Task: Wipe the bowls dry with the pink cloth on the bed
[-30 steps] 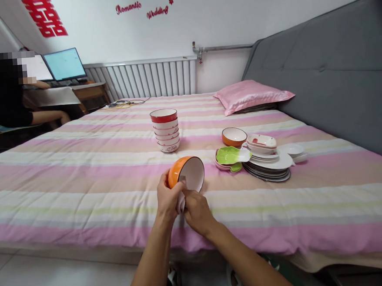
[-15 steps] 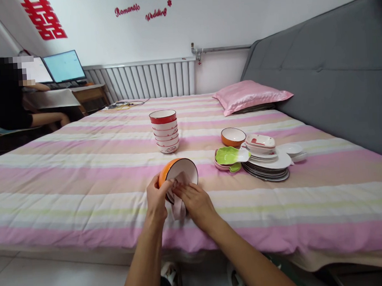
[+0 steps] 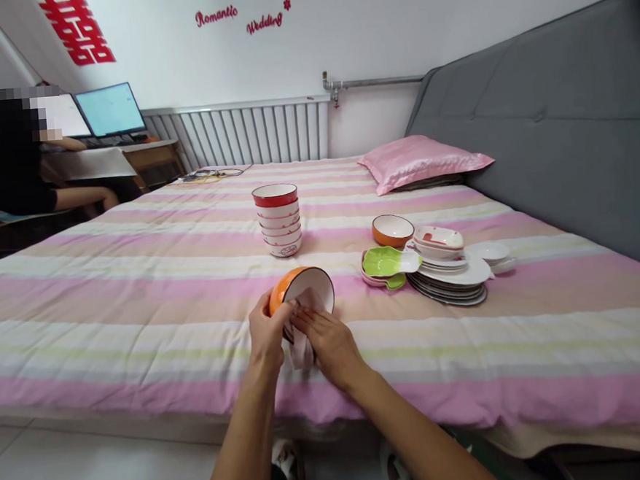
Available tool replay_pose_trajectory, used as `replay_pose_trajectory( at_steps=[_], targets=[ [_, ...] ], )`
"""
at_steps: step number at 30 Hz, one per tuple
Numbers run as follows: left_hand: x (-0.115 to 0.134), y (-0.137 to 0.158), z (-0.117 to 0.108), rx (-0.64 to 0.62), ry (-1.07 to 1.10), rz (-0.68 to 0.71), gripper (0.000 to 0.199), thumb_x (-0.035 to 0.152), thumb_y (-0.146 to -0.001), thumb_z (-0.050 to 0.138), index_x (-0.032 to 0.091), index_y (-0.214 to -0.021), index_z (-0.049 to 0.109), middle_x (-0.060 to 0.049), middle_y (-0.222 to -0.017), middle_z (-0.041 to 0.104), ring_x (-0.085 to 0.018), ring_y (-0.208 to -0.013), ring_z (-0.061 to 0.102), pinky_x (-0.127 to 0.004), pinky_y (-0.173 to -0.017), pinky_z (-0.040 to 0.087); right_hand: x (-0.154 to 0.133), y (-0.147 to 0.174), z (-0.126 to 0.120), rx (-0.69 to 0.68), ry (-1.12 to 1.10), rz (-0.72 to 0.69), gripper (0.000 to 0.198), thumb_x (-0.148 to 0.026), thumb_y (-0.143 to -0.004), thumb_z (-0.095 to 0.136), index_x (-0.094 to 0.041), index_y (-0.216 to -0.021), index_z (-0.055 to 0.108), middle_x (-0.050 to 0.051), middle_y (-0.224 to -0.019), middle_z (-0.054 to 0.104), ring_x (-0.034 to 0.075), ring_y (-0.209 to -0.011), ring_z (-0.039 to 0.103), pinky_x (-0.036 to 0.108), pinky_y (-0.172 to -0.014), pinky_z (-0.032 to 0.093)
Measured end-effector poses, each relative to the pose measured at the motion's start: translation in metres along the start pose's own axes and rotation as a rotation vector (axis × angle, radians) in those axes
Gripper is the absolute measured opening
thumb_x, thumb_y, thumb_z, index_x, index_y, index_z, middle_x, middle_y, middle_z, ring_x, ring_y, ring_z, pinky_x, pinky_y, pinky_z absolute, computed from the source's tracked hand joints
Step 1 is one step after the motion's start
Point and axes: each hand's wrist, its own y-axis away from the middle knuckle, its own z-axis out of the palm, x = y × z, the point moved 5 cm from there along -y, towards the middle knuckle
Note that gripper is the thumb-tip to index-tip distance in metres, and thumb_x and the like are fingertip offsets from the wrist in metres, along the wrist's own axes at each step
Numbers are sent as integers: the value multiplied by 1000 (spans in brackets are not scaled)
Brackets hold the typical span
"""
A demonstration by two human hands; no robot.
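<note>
The orange-and-white bowl (image 3: 323, 287) is in my hands over the near part of the striped bedspread (image 3: 110, 306), and I judge the wiping of it to be partway through: the pale pinkish cloth (image 3: 301, 352) is inside it, one end hanging over the rim at 6 o'clock. How much of the inside is covered I can't tell. From this bowl, a stack of white-and-red bowls (image 3: 279, 232) stands just short of 12 o'clock and a second orange-and-white bowl (image 3: 393, 226) sits upright at 2 o'clock. The green-and-white cabbage-shaped dish (image 3: 384, 261) lies a little past 2, beside the piled plates (image 3: 454, 274) at 3. Nothing shows me which of these are finished and which are left.

My left hand (image 3: 266, 331) is clamped on the bowl at about 8 o'clock, thumb at the rim, the other fingers round the outside, holding it tilted with its mouth turned toward me and toward 4. My right hand (image 3: 330, 345) comes in from 5 o'clock, fingers nearly straight and close together, pointing to 10 and pressing the cloth inside the bowl. My right thumb is hidden, so I can't tell whether that hand pinches the cloth.
</note>
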Motion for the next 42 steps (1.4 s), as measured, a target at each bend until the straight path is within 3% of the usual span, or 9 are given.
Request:
replay_pose_trajectory(
  at_steps=[6,10,16,20,31,33,38,42],
  targets=[
    [0,4,5,17,1,2,32,28,-57,65,14,-85,64,2,-65,57,-14,-63,52,-23,-58,40,-11,-5,-10,30,-238,71,63,-1,-67,41,-16,-127,50,9,-121,63,20,-112,57,35,-95,46],
    [-1,6,7,23,-17,8,33,29,-58,66,14,-88,64,2,-68,57,-14,-65,51,-23,-59,40,-16,-7,-14,45,-320,122,73,-3,-61,41,-16,-132,42,10,-111,65,23,-100,61,36,-86,50],
    [-1,7,8,5,-22,4,33,30,-59,67,14,-88,64,2,-69,56,-13,-65,50,-22,-57,39,-16,-7,-13,91,-296,156,68,-4,-61,41,-15,-128,47,10,-98,68,24,-86,63,35,-76,51],
    [0,7,7,13,-7,-16,31,28,-58,66,13,-86,63,3,-66,54,-12,-62,48,-22,-56,39,-16,-6,-10,84,-228,135,65,-2,-64,42,-15,-128,47,11,-108,67,23,-92,63,35,-79,50],
    [-1,2,-2,36,57,-25,24,29,-58,67,14,-76,60,3,-62,54,-11,-56,49,-22,-54,39,0,-6,-10,64,-80,-29,37,-4,-83,45,-16,-116,56,8,-111,67,17,-103,61,32,-88,46],
    [-1,0,-3,44,55,-18,27,29,-58,68,14,-80,61,3,-64,55,-12,-58,50,-22,-54,39,4,-6,-10,28,-112,-31,41,-4,-79,47,-16,-117,55,9,-114,66,18,-106,59,33,-91,45],
    [-2,0,-4,68,42,-14,33,29,-56,70,14,-84,62,4,-65,55,-12,-59,50,-22,-54,38,1,-8,-19,-123,-322,-13,75,-10,-55,50,-13,-130,43,13,-127,57,24,-119,51,41,-104,36],
    [-4,0,-4,68,48,-29,32,30,-56,69,14,-84,62,4,-65,55,-11,-56,50,-22,-54,39,2,-9,-30,-143,-424,83,73,-14,-56,51,-15,-129,44,12,-127,57,25,-116,53,44,-107,32]
  ],
)
